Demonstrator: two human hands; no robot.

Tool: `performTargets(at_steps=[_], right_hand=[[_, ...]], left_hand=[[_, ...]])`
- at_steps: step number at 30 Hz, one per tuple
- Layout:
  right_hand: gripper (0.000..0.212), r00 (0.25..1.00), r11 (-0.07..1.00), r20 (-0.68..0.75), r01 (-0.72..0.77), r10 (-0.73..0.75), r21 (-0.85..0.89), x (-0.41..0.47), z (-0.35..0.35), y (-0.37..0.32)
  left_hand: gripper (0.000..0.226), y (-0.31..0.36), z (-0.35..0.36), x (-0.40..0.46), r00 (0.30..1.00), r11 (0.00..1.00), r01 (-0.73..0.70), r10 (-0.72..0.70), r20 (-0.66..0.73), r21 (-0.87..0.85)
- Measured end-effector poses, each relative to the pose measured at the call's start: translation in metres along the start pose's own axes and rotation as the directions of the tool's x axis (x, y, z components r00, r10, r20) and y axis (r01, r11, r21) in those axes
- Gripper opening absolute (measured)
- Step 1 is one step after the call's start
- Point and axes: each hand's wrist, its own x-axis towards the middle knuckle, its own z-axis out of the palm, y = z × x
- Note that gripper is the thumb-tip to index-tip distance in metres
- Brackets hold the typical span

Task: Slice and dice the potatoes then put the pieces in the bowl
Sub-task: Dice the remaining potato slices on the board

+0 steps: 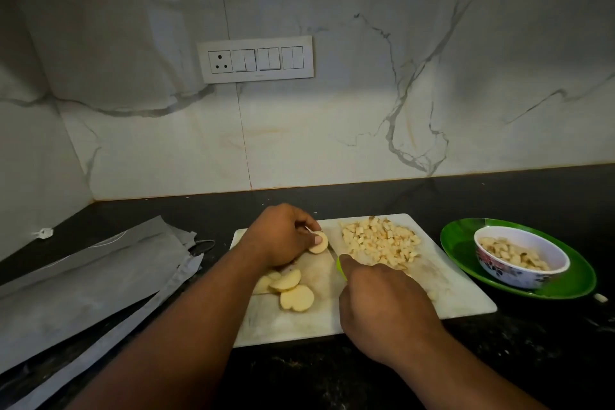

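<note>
On the white cutting board, my left hand grips a piece of potato near the board's far left. My right hand grips a knife by its green handle; the blade lies just right of that potato piece and is mostly hidden. Several round potato slices lie at the board's left, beside my left forearm. A heap of diced potato covers the board's far middle. The patterned bowl holds some diced pieces and stands on a green plate to the right.
Grey foil-like bags lie spread over the black counter at the left. The marble wall behind carries a switch panel. A small white scrap sits right of the plate.
</note>
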Motion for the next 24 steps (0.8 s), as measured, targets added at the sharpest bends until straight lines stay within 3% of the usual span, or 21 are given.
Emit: performTargets(at_steps=[4,7,14,24], right_hand=[[0.053,0.994,0.994,-0.006,-0.110,0.110,-0.011,0.002,-0.001,0.005],[0.057,0.996,0.997,-0.015,-0.083,0.083,0.004,0.002,-0.002,0.004],[0.058,0.998,0.999,-0.060,0.023,-0.021,0.031,-0.002,0.002,-0.001],[0.059,0.999,0.999,-0.042,-0.013,0.011,-0.041,0.003,0.004,-0.001]], left_hand=[[0.031,-0.011,-0.004,-0.001,0.997,1.000,-0.007,0.006,0.083,0.004],[0.036,-0.012,-0.004,-0.003,0.991,0.999,-0.009,0.005,0.133,0.034],[0.022,-0.013,-0.001,-0.001,0.996,0.999,-0.009,0.013,0.084,-0.044],[0.011,-0.009,-0.001,0.001,0.995,0.998,0.037,-0.031,0.095,-0.057]])
